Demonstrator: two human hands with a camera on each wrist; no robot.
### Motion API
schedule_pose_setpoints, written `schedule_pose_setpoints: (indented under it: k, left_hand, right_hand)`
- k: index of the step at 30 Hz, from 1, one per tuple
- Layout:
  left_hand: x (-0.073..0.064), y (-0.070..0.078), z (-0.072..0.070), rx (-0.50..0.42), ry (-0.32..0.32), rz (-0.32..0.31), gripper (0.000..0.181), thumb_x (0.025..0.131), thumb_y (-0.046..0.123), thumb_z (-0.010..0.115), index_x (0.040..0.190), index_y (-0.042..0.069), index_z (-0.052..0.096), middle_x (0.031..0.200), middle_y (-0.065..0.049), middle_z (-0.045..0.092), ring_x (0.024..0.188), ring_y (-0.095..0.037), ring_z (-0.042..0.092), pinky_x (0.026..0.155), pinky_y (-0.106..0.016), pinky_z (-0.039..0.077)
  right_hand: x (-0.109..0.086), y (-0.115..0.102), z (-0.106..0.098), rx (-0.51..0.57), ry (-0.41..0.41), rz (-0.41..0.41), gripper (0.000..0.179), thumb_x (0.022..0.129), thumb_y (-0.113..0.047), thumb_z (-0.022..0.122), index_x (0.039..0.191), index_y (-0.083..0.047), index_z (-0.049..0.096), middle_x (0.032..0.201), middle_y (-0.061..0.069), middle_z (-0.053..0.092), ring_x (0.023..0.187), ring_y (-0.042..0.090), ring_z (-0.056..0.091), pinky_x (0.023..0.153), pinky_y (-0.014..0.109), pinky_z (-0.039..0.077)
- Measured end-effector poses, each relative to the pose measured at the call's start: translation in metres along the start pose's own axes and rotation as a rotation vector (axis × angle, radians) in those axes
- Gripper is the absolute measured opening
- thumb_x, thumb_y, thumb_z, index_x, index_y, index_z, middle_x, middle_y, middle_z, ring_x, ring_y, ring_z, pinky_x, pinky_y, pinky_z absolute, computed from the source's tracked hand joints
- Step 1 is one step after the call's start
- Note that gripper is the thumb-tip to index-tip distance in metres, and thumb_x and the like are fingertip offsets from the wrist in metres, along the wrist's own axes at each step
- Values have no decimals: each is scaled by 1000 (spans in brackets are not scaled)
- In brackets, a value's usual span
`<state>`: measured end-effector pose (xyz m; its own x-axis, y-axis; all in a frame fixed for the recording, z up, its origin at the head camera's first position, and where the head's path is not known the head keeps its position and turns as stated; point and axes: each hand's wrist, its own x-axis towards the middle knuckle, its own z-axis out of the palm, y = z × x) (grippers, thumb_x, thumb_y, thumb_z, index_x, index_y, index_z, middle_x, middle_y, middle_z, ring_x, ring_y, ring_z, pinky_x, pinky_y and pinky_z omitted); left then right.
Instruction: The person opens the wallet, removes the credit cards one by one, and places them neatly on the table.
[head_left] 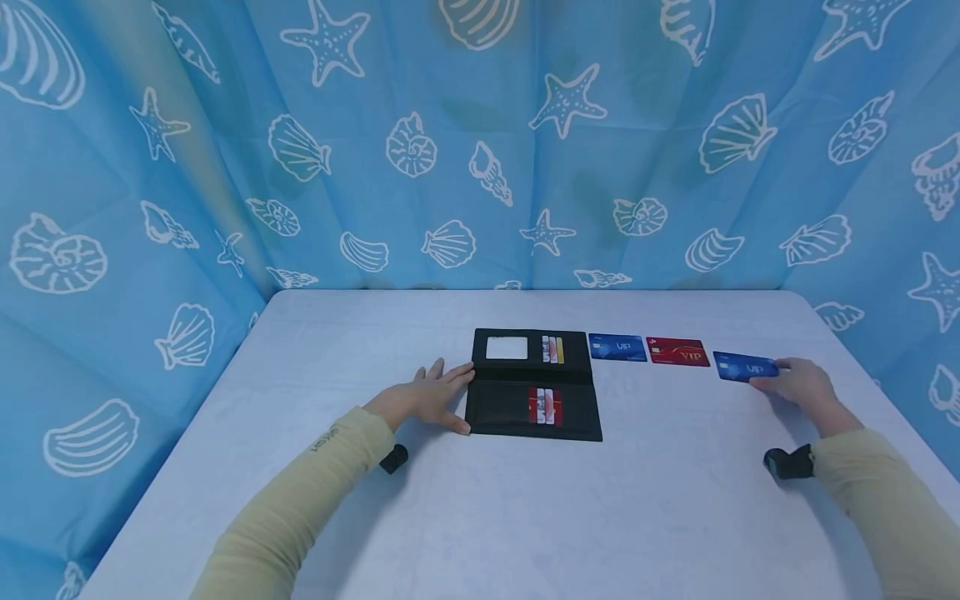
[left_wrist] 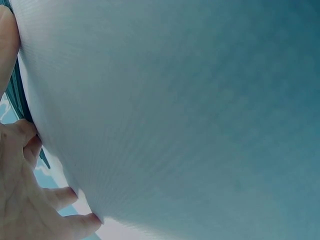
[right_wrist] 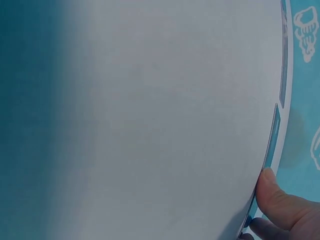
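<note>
A black bifold wallet (head_left: 495, 408) lies spread flat on the table, with cards in its slots and a pale window in its upper half. My left hand (head_left: 427, 398) rests at the wallet's left edge, fingers spread, thumb near its lower corner. In the left wrist view the fingers (left_wrist: 62, 197) touch the tabletop beside the dark wallet edge (left_wrist: 19, 95). At the far right, my right hand (head_left: 806, 387) pinches the right end of a blue VIP card (head_left: 738, 367). The right wrist view shows the thumb (right_wrist: 272, 192) on that card (right_wrist: 271, 135), seen nearly edge-on.
Between the wallet and the held card, another blue VIP card (head_left: 617, 347) and a red VIP card (head_left: 677, 352) lie in a row. The white table (head_left: 540, 517) ends at a blue curtain (head_left: 480, 100) with shell prints. Black wrist devices (head_left: 789, 462) sit by both sleeves.
</note>
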<state>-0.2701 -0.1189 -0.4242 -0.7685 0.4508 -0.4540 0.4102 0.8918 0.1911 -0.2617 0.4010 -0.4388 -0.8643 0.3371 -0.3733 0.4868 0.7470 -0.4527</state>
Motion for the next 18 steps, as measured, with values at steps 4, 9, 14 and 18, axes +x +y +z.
schedule_pose_setpoints:
  k: [4, 9, 14, 18]
  left_hand:
    - [-1, 1, -1, 0, -3, 6, 96, 77, 52, 65, 148, 17, 11, 155, 5, 0, 139, -36, -5, 110, -55, 4]
    - [-3, 3, -2, -4, -8, -3, 96, 77, 51, 66, 148, 17, 12, 155, 4, 0, 140, -36, -5, 110, -55, 4]
    - [-3, 3, -2, -10, -8, -7, 96, 77, 51, 66, 148, 17, 12, 155, 4, 0, 140, -35, -5, 110, -55, 4]
    - [-1, 3, -1, -7, -10, -12, 97, 77, 53, 65, 149, 19, 10, 155, 6, -1, 140, -34, -6, 110, -54, 3]
  right_hand:
    - [5, -1, -1, -11, 0, -2, 81, 89, -30, 58, 138, 15, 12, 133, 42, 17, 117, 53, 23, 100, 62, 26]
    - [10, -5, -1, -44, 3, -20, 79, 89, -31, 58, 138, 14, 14, 133, 42, 18, 116, 52, 24, 99, 63, 26]
    - [13, -10, 0, -55, 8, -21, 79, 90, -31, 56, 138, 13, 13, 135, 41, 17, 118, 53, 22, 100, 63, 25]
    - [17, -14, 1, -58, 9, 2, 75, 92, -31, 54, 140, 9, 12, 137, 40, 15, 122, 53, 20, 101, 63, 24]
